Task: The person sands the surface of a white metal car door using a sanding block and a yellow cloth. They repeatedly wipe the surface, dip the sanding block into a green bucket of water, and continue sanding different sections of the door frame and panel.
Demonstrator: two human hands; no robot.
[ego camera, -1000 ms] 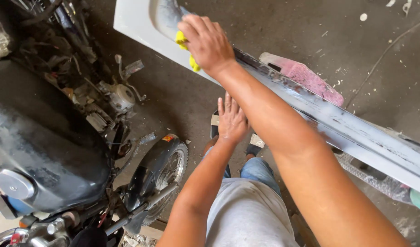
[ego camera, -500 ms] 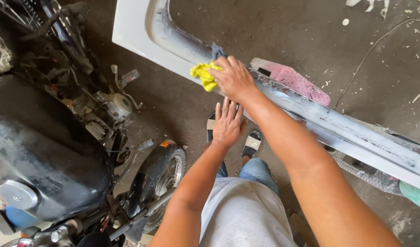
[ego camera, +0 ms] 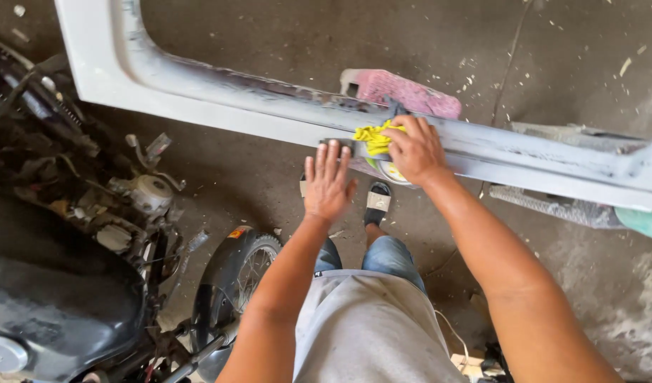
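Work looks mid-way, judging by the panel: the long white body panel shows grey rubbed patches along its channel to the left, while the stretch to the right (toward the teal end) seems less worked. The right hand is curled, fingers pressed together on a bunched yellow cloth, which sits on the panel's rail approx. mid-length. Right arm extended, wrist bent down. The left hand is spread flat, fingertips against the panel's lower edge, bracing. A motorcycle stands nearby on the left.
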